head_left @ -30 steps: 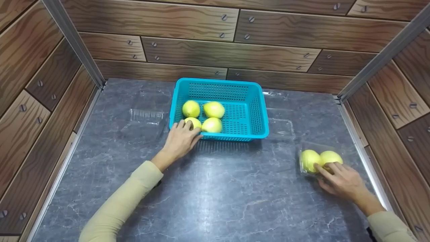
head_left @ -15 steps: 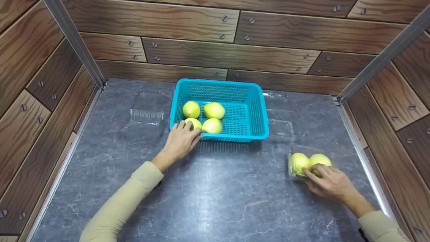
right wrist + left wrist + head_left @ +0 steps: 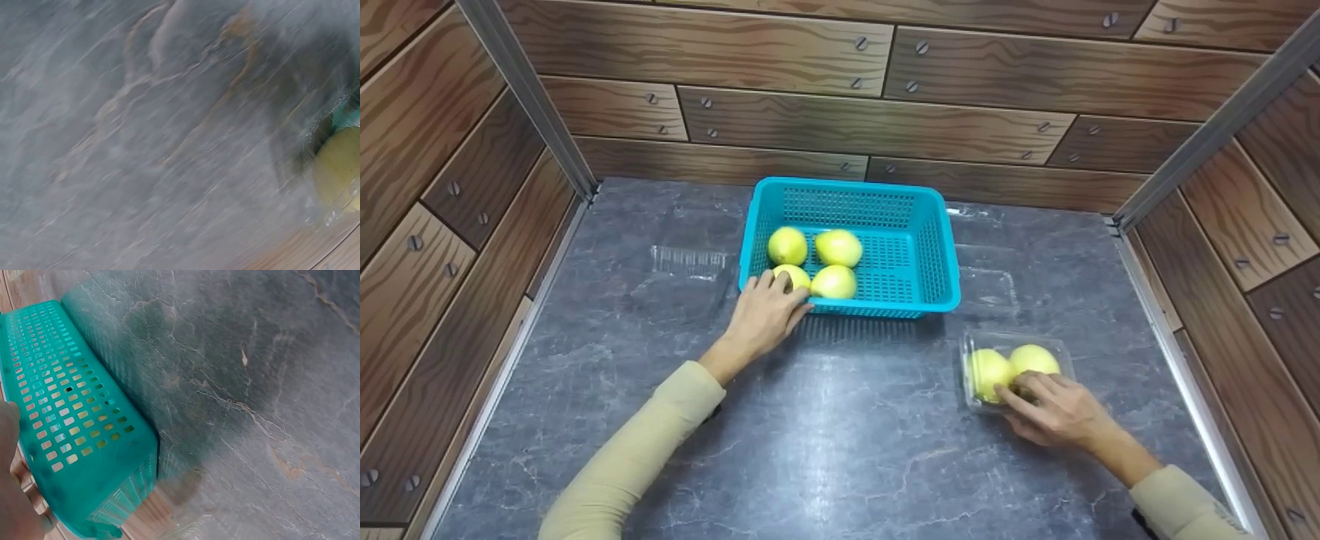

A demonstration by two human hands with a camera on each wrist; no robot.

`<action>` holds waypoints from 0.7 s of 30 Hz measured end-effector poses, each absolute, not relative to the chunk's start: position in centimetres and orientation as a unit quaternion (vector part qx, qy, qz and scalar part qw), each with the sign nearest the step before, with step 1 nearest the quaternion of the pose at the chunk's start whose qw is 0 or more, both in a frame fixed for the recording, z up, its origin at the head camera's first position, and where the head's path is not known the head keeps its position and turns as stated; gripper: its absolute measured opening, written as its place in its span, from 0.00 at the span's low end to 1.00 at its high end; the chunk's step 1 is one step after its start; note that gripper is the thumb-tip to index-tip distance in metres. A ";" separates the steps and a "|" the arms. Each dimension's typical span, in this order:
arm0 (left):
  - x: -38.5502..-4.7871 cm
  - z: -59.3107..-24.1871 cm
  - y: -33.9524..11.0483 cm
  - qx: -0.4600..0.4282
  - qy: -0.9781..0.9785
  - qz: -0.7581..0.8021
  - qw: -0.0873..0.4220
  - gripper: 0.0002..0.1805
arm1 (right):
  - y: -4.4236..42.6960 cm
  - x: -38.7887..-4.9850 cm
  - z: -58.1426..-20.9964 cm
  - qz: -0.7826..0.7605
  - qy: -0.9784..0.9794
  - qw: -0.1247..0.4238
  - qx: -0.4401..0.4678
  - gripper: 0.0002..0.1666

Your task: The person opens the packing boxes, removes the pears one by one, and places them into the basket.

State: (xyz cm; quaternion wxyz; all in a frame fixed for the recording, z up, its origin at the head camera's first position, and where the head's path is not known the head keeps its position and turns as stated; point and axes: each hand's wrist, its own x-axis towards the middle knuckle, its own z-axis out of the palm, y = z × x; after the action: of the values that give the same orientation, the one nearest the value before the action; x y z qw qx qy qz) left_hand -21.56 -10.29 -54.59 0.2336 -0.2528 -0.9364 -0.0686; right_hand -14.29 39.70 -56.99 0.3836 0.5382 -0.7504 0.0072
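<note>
A blue-green plastic basket (image 3: 847,183) stands near the back wall with several yellow lemons (image 3: 838,247) in its left half. My left hand (image 3: 765,311) grips its front-left rim, fingers over the inside and close against the nearest lemon. In the left wrist view, the basket's perforated side (image 3: 67,399) shows beside that hand. To the right, my right hand (image 3: 1057,412) holds a clear plastic container (image 3: 994,341) by its near side, fingertips against the two lemons (image 3: 991,376) inside. The right wrist view catches only one lemon (image 3: 340,169) at its edge.
A clear plastic container (image 3: 688,261) lies left of the basket, and another clear plastic piece (image 3: 988,289) lies at its right. Grey marbled tabletop (image 3: 810,450) spreads in front. Wood-patterned walls (image 3: 780,112) close off the back and both sides.
My right hand has brought the clear container with its two lemons leftward over the table, nearer the basket. The left hand has stayed at the basket rim.
</note>
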 end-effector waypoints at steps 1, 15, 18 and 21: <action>-21.6 -54.6 -10.3 -0.253 -0.936 -0.070 0.233 0.14 | 39.4 -14.3 -57.0 0.009 -0.750 0.383 0.539 0.21; -21.5 -54.5 -10.3 -0.254 -0.937 -0.061 0.230 0.15 | 35.5 -13.9 -57.0 0.005 -0.756 0.371 0.540 0.21; -21.5 -54.5 -10.3 -0.253 -0.939 -0.060 0.227 0.15 | 34.4 -13.8 -56.9 0.005 -0.760 0.363 0.539 0.21; -21.5 -54.6 -10.3 -0.250 -0.940 -0.058 0.225 0.15 | 33.3 -13.8 -56.7 0.003 -0.757 0.360 0.546 0.21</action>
State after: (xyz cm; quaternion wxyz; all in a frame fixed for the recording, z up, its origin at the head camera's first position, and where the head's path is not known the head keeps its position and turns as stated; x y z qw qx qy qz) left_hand -21.54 -10.29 -54.55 0.2248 -0.2504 -0.9399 -0.0583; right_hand -13.85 33.31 -56.73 0.3599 0.5459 -0.7566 0.0028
